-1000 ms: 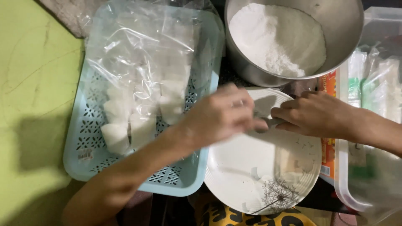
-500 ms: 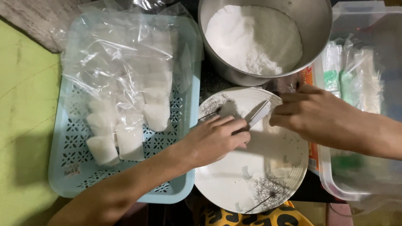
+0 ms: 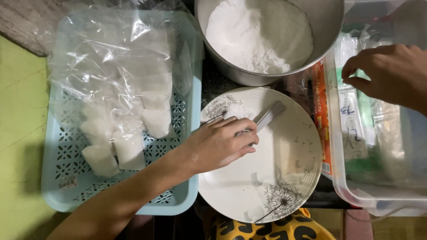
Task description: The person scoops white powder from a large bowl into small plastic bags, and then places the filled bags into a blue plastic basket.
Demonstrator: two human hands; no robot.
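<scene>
Plainly, the flat metal spatula [image 3: 267, 117] lies over the white plate [image 3: 293, 178], its long axis slanting up to the right, handle end gripped in the left hand [image 3: 220, 144]; the right hand [image 3: 391, 73], fingers loosely curled and empty, hovers well apart over the clear bin [image 3: 356, 195].

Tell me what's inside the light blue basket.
The light blue basket holds small packed bags of white powder under loose clear plastic bags. Whatever lies beneath that plastic is hidden.
</scene>
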